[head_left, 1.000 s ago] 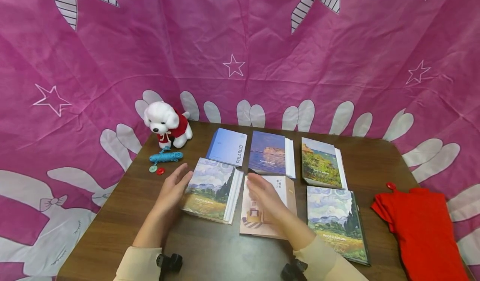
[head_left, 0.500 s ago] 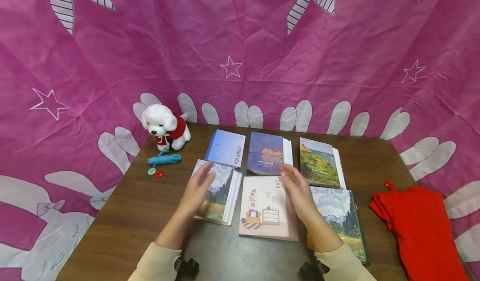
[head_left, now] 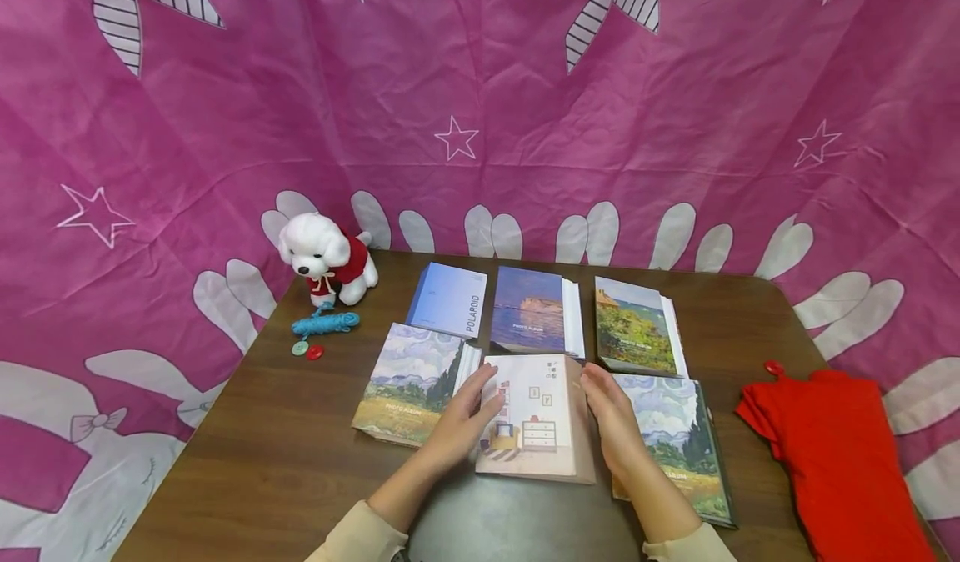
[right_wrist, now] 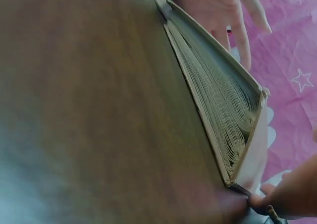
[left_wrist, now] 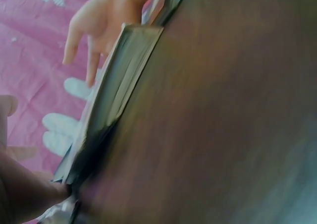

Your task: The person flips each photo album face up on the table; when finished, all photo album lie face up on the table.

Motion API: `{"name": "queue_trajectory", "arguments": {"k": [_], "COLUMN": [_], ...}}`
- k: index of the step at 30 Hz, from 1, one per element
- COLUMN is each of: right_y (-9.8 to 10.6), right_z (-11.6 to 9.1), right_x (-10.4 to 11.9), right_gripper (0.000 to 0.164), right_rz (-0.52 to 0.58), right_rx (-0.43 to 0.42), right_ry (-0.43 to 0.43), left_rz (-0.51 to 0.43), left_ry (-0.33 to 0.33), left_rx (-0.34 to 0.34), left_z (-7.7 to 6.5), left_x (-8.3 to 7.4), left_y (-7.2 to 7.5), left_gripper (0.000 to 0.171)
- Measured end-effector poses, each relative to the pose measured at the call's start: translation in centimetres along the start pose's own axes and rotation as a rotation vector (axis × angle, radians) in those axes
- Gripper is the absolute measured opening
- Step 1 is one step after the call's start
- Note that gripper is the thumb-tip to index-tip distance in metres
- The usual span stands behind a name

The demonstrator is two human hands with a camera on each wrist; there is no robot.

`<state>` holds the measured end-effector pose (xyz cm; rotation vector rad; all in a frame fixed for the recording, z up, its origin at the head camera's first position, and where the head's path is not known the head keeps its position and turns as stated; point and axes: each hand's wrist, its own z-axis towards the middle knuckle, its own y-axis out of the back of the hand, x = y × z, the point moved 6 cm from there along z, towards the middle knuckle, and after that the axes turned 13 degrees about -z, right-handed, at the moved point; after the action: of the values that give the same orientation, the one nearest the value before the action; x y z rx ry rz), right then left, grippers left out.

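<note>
A cream photo album [head_left: 525, 445] with a drawn armchair and dresser on its cover lies flat at the front middle. My left hand [head_left: 459, 418] is at its left side, fingers extended over the edge of the cover. Along the spine side on the right, my right hand [head_left: 618, 429] has its fingers relaxed, not wrapped round the album. In the right wrist view the thumb of my right hand [right_wrist: 292, 194] is close to the corner of the album's spine [right_wrist: 253, 152]; contact is hard to tell. The page edges of the album [left_wrist: 121, 80] show in the left wrist view.
Landscape albums lie to the left [head_left: 405, 387] and right [head_left: 675, 437]. Behind are a blue Polaroid album [head_left: 450, 299], a sea-cliff album [head_left: 528, 308] and a garden album [head_left: 636, 328]. Farther out are a toy dog [head_left: 322, 253], blue cord [head_left: 326, 323], buttons [head_left: 315, 351] and red cloth [head_left: 825, 454].
My left hand has moved right, from the left landscape album to the cream album's left edge. My right hand has gone from above the cream album to its right side. The albums stay put.
</note>
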<state>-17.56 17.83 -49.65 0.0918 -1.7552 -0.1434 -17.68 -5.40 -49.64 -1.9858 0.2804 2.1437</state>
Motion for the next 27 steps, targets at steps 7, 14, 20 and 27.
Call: {"name": "queue_trajectory", "arguments": {"k": [7,14,20,27], "right_y": [-0.4,-0.6,-0.8,-0.4], "right_z": [-0.2,-0.2,-0.3,-0.5], "right_x": [-0.7,-0.7,-0.1,-0.1], "right_gripper": [0.059,0.058,0.061,0.051], "right_rz": [0.064,0.031,0.043,0.191], "right_rx": [0.034,0.052,0.031,-0.06], "right_ry": [-0.002,-0.014,-0.03,-0.074], "left_rz": [-0.049,-0.045,-0.058,-0.046], "left_ry": [0.046,0.029,0.014,0.019], "left_rx": [-0.078,-0.109,-0.043,-0.029], "left_z": [-0.4,-0.2,0.3,0.6], "left_x": [0.6,0.9,0.5,0.5], "left_y": [-1.2,-2.3,-3.7,-4.5], "left_gripper": [0.058,0.059,0.063,0.061]}}
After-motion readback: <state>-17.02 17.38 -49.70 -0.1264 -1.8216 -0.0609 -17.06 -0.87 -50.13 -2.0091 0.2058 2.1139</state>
